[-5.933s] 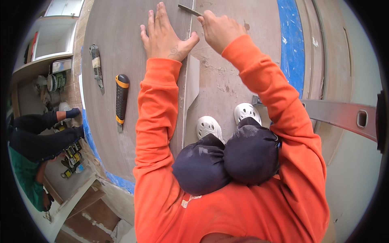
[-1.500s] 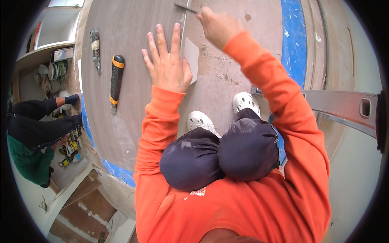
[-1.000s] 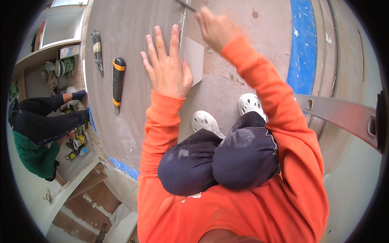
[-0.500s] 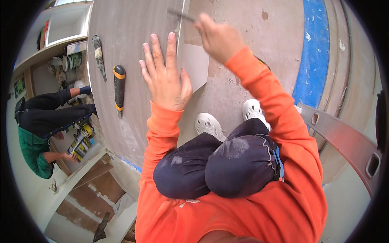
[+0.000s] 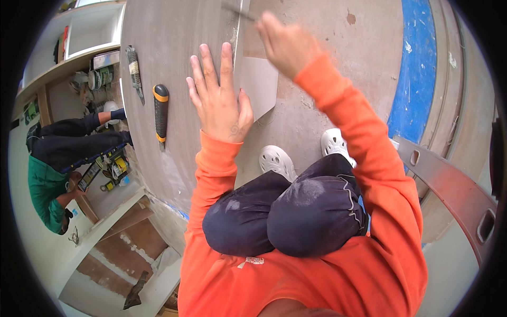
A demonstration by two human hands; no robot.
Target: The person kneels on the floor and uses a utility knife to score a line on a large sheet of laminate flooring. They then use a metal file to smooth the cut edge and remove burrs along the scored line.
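A wide grey-brown board (image 5: 179, 31) lies in front of me. My left hand (image 5: 224, 108) rests flat on it, fingers stretched out, beside its right edge. Above that edge, farther away, my right hand (image 5: 293, 47) is closed around a thin, dark, file-like tool (image 5: 240, 13), blurred by motion. A black-and-yellow utility knife (image 5: 160, 113) lies on the board left of my left hand. Farther left is a second, dusty grey cutter knife (image 5: 134, 74). Just past the board's edge, beside my left thumb, shows a pale flat panel (image 5: 259, 84).
My white clogs (image 5: 277, 161) stand on the dusty floor. On the right runs a blue strip (image 5: 414, 74), with a metal bar with oval cut-outs (image 5: 449, 185) nearer me. At the far left a person in a green top (image 5: 47, 185) bends beside tools and tubs.
My right hand and its tool have shifted slightly along the board's edge; my left hand stays flat. The person at the left has moved the item in their hands.
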